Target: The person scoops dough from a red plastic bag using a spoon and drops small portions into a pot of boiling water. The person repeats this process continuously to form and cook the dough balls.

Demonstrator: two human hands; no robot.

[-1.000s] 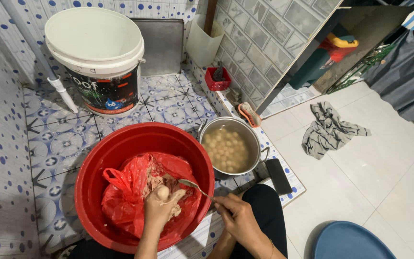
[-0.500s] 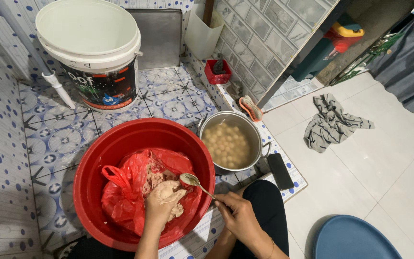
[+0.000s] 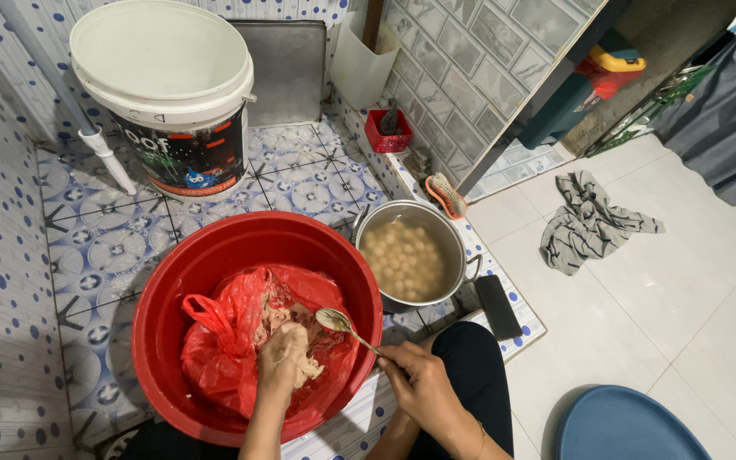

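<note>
While the left hand (image 3: pixel 283 362) was squeezing pale paste (image 3: pixel 296 328) in the red basin (image 3: pixel 215 255), its grip closed on it, the right hand (image 3: pixel 423 388) pinched a spoon (image 3: pixel 347 328); scooping a ball toward the right pot (image 3: pixel 411 255) probably came next.

There was one red basin (image 3: pixel 215 255) with one red plastic bag (image 3: pixel 223 358) inside it, and one metal pot (image 3: pixel 409 255) beside it holding many pale balls (image 3: pixel 402 260), too many to count surely. One spoon (image 3: pixel 338 324) showed, and two hands: one left hand (image 3: pixel 283 362) and one right hand (image 3: pixel 423 388). There was one white bucket (image 3: pixel 168 94), one small red tub (image 3: pixel 388 132), one grey cloth (image 3: pixel 589 221), one blue stool (image 3: pixel 623 426) and one dark flat bar (image 3: pixel 497 307).
</note>
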